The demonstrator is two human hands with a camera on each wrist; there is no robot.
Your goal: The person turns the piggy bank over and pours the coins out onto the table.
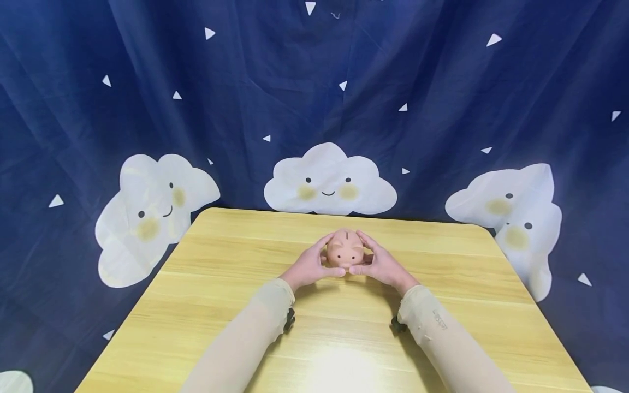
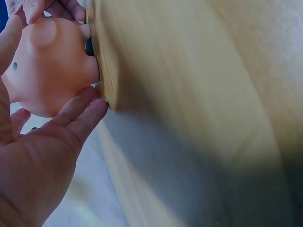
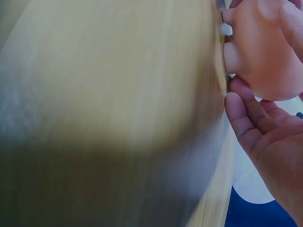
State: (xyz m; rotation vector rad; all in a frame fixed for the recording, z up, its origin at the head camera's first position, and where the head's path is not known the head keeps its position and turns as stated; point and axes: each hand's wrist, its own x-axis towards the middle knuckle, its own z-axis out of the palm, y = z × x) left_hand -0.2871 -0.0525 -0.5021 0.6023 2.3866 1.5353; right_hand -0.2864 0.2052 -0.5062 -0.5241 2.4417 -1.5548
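**Two Hands Cupped Round a Little Pig Bank**

Small pink plastic piggy bank (image 1: 345,251) standing on the pale yellow wooden tabletop (image 1: 221,305), nearer the far edge than the near edge, about halfway between the left and right edges. Face turned toward the head camera: two dark dot eyes, a round snout, a thin coin slot on top. Little stubby feet touching the wood in both wrist views.

Left hand (image 1: 309,266) curled against the pig's left side, fingers wrapped round the back, thumb tucked in front near the snout. Same hand up close in the left wrist view (image 2: 42,156): palm open toward the pig (image 2: 47,66), fingers (image 2: 80,111) bent gently under the belly and touching it, fingertips down by the wood.

Right hand (image 1: 380,265) doing the same on the other side, fingers over the top and back, thumb near the front. Up close in the right wrist view (image 3: 270,142): fingers (image 3: 241,111) lying along the underside of the pig (image 3: 265,52), tips right by the tabletop (image 3: 118,94).

Thumbs of both hands nearly meeting in front of the pig.

Thin cream sleeves (image 1: 255,327) covering both arms down to the wrists. Tiny grey writing on the right sleeve, too small to read. No words or marks to read on the pig.

Behind the table, a dark blue cloth backdrop (image 1: 314,82) with white smiling clouds (image 1: 330,181) and small white triangles.
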